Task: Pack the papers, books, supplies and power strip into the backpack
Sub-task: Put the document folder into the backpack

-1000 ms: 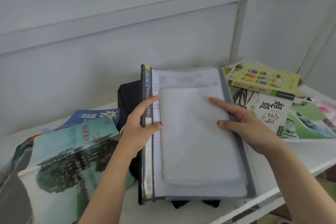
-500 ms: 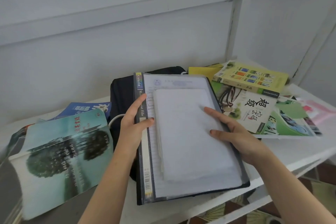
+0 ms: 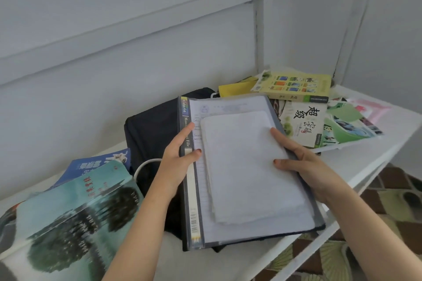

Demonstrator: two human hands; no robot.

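A dark file folder with clear sleeves lies tilted over the black backpack. A stack of white papers rests on top of the folder. My left hand grips the folder's spine edge, thumb on top. My right hand holds the folder's right edge, with thumb and forefinger lying on the papers. A white cord loops out beside the backpack. The backpack's opening is hidden under the folder.
Teal and blue books lie at the left on the white shelf. At the right sit a yellow-green book, a white book with black characters and green magazines. A wall stands close behind.
The folder with the papers has tilted and slid slightly toward me and right, uncovering more of the backpack behind it. Both hands keep their hold.
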